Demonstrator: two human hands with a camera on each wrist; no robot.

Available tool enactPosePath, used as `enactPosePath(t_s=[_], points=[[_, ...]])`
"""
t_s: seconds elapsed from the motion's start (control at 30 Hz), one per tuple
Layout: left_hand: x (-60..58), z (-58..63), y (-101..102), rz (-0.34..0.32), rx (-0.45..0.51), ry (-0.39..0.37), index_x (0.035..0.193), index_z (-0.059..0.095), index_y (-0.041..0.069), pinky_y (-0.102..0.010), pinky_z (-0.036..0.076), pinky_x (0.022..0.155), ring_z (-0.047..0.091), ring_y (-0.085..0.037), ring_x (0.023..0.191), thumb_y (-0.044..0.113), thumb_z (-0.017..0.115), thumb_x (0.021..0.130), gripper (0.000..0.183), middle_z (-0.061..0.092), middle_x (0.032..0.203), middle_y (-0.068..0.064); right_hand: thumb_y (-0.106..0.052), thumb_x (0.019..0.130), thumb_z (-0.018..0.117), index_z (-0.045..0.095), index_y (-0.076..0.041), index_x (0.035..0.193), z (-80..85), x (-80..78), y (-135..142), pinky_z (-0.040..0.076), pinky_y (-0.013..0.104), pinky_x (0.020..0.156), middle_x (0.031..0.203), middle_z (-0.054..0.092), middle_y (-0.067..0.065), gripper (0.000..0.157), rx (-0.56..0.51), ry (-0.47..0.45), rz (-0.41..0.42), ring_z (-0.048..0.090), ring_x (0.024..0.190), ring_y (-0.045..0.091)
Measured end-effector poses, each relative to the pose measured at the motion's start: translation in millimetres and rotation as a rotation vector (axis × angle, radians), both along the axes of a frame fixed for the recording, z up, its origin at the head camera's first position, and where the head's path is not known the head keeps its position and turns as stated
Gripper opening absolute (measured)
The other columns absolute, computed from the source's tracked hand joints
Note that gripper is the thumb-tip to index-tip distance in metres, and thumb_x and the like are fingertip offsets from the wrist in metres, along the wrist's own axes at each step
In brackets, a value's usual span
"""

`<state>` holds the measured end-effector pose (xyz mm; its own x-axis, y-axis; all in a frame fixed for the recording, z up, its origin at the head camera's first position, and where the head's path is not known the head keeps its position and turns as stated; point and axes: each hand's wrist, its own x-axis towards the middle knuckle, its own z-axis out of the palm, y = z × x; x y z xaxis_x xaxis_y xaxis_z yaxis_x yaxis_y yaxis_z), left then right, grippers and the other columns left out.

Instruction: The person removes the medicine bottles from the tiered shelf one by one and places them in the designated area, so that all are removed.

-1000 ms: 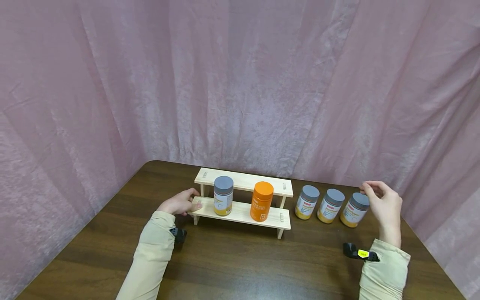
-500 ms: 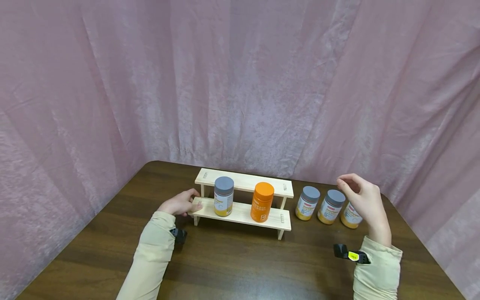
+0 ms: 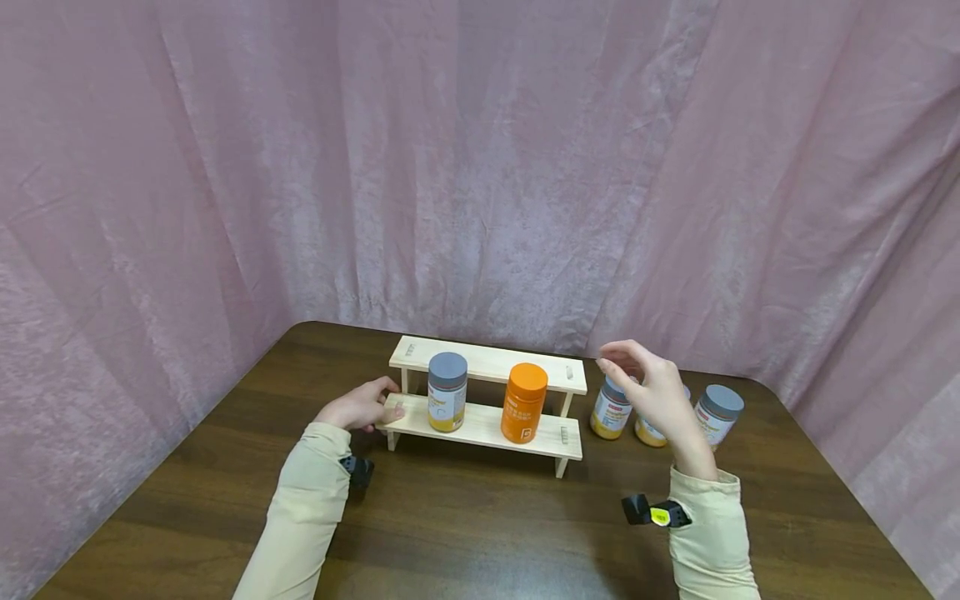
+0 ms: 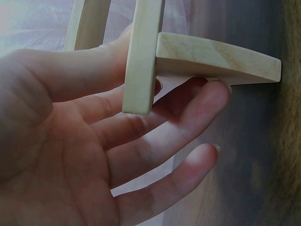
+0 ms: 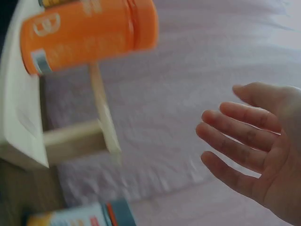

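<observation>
The wooden rack (image 3: 483, 423) stands on the desk (image 3: 465, 517), its lower step pinched at the left end by the left hand (image 3: 358, 407). That step carries a grey-lidded jar (image 3: 447, 404) and an orange jar (image 3: 522, 408). The right hand (image 3: 651, 392) (holding nothing, thumb and fingers apart) hovers by three more grey-lidded jars (image 3: 611, 414).

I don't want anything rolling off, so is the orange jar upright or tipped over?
Upright: in the head view, the orange jar stands with its base on the lower shelf and its lid on top.
</observation>
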<state>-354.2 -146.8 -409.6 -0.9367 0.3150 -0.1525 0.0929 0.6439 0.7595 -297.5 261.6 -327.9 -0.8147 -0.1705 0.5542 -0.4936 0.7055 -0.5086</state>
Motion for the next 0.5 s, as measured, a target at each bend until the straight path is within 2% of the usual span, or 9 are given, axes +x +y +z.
enactPosePath(t_s=[0.17, 0.3, 0.4, 0.5], points=[[0.1, 1.1, 0, 0.001, -0.008, -0.006, 0.124, 0.045, -0.005, -0.025, 0.043, 0.053, 0.052, -0.014, 0.06, 0.015, 0.063, 0.093, 0.041, 0.056, 0.088, -0.013, -0.022, 0.095, 0.062, 0.059, -0.009, 0.124, -5.2, -3.1, -22, 0.053, 0.032, 0.085, 0.109, 0.07, 0.009, 0.031, -0.023, -0.073, 0.109, 0.067, 0.098, 0.023], [0.3, 2.2, 1, 0.003, -0.016, -0.011, 0.125, 0.045, -0.004, -0.024, 0.042, 0.053, 0.049, -0.014, 0.057, 0.015, 0.062, 0.094, 0.04, 0.055, 0.088, -0.013, -0.022, 0.092, 0.067, 0.051, -0.011, 0.133, -11.4, -6.0, -36, 0.054, 0.043, 0.087, 0.119, 0.066, 0.012, 0.045, -0.03, -0.111, 0.187, 0.065, 0.108, 0.028], [0.0, 1.8, 1, 0.003, -0.017, -0.011, 0.124, 0.045, -0.004, -0.024, 0.041, 0.053, 0.048, -0.014, 0.057, 0.015, 0.062, 0.094, 0.04, 0.055, 0.087, -0.012, -0.023, 0.09, 0.07, 0.046, -0.011, 0.139, -16.4, -7.5, -43, 0.053, 0.049, 0.089, 0.127, 0.062, 0.014, 0.056, -0.021, -0.134, 0.203, 0.061, 0.114, 0.032], [-0.3, 0.8, 0, 0.003, -0.018, -0.01, 0.125, 0.045, -0.004, -0.024, 0.042, 0.053, 0.049, -0.015, 0.057, 0.015, 0.062, 0.094, 0.04, 0.056, 0.088, -0.013, -0.023, 0.089, 0.071, 0.043, -0.01, 0.141, -21.9, -9.5, -48, 0.053, 0.049, 0.089, 0.129, 0.06, 0.016, 0.061, -0.02, -0.159, 0.209, 0.061, 0.115, 0.034]])
